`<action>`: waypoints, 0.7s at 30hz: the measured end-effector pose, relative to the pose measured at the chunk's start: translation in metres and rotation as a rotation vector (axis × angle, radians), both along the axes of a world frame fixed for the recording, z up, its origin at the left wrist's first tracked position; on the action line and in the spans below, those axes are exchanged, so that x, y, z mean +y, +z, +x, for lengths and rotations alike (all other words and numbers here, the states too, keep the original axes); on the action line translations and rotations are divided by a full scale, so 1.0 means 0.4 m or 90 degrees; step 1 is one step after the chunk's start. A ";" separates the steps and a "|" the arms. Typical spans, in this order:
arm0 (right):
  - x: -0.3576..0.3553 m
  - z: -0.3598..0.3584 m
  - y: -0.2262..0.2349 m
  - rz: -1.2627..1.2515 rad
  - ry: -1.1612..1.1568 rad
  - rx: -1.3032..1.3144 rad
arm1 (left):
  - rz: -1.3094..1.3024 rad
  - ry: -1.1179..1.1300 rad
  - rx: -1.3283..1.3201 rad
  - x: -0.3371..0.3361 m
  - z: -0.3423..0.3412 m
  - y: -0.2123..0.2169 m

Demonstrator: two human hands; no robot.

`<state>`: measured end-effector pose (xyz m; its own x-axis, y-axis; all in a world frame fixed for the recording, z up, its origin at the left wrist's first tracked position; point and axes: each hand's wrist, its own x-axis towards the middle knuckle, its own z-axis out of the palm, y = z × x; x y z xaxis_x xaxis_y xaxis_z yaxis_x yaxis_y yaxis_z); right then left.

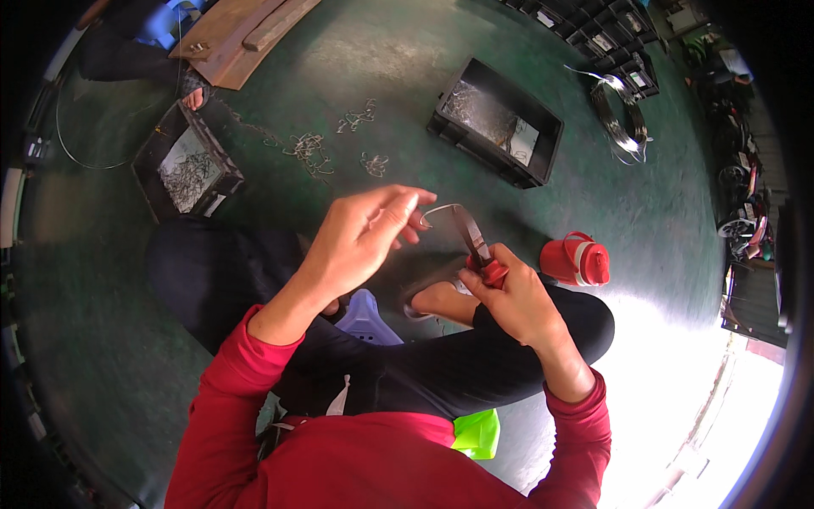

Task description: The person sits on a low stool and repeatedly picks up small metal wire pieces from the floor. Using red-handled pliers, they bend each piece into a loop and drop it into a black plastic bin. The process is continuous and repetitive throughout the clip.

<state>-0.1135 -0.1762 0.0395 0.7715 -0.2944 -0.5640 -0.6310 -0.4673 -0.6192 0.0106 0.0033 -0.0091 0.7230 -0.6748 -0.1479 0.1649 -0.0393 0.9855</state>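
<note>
My right hand (521, 301) is closed round the red handles of a pair of pliers (471, 234), whose dark jaws point up and to the left. From the jaw tips a thin bent wire (437, 208) curves left and down into a hook shape. Close to the wire's curved end is my left hand (360, 233). Its fingers are partly bent and apart, with the index finger stretched out past the thumb. Whether its fingertips touch the wire, I cannot tell.
Small heaps of bent wire pieces (309, 153) lie on the green floor. Black crates holding wire pieces stand at the left (219, 174) and ahead (547, 140). A wire coil (617, 119) and a red jug (577, 260) are at the right. Another person's hand (194, 99) touches the left crate.
</note>
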 end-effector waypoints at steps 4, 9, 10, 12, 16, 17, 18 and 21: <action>-0.002 -0.002 -0.005 0.010 -0.008 0.006 | 0.111 -0.068 -0.077 0.006 0.006 0.005; 0.000 -0.013 -0.011 -0.027 0.011 -0.016 | 0.050 -0.085 -0.021 -0.006 -0.010 -0.006; 0.002 -0.015 -0.016 -0.047 0.019 -0.032 | 0.039 -0.093 0.026 -0.007 -0.007 -0.009; 0.005 -0.019 -0.024 -0.081 0.030 -0.076 | 0.005 -0.101 0.114 -0.009 -0.006 -0.013; 0.011 -0.027 -0.037 -0.138 0.030 -0.157 | -0.076 -0.091 0.243 -0.013 -0.015 -0.016; 0.011 -0.029 -0.039 -0.152 0.027 -0.170 | -0.093 -0.085 0.266 -0.015 -0.019 -0.015; 0.011 -0.029 -0.041 -0.176 0.035 -0.190 | -0.089 -0.081 0.262 -0.015 -0.021 -0.014; 0.007 -0.029 -0.045 -0.247 0.052 -0.241 | -0.085 -0.076 0.260 -0.018 -0.023 -0.012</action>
<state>-0.1250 -0.1734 0.0215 0.9288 -0.3557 -0.1041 -0.3491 -0.7451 -0.5683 0.0012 -0.0041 -0.0140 0.5390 -0.7829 -0.3107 0.5440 0.0419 0.8381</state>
